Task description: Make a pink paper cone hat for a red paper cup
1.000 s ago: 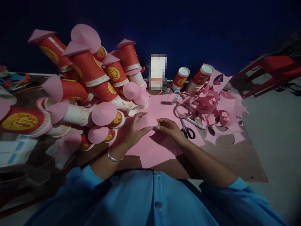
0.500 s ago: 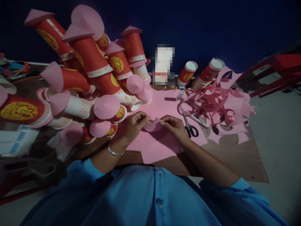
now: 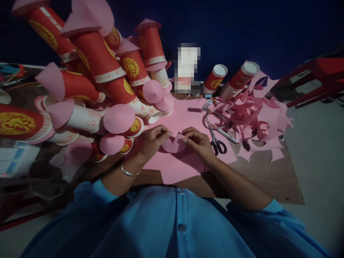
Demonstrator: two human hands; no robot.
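On bench (image 3: pixel 268 186), brown top, lit only at centre. Left half: large heap of red paper-cup tubes (image 3: pixel 102 68) capped with pink cones, lying tilted, stacked on one another. Centre: pink paper sheet (image 3: pixel 182 168) flat, near edge overhanging toward body. Right: pile of pink offcuts (image 3: pixel 249 114), two uncapped red cup tubes (image 3: pixel 215 80) behind it. Scissors (image 3: pixel 217 143) just right of right hand, on sheet edge. Left hand (image 3: pixel 152 141), bracelet at wrist, and right hand (image 3: pixel 197 143) each pinched shut on opposite ends of small pink paper circle (image 3: pixel 174 144), curled upward between them, just above sheet. Fingertips close, not touching.
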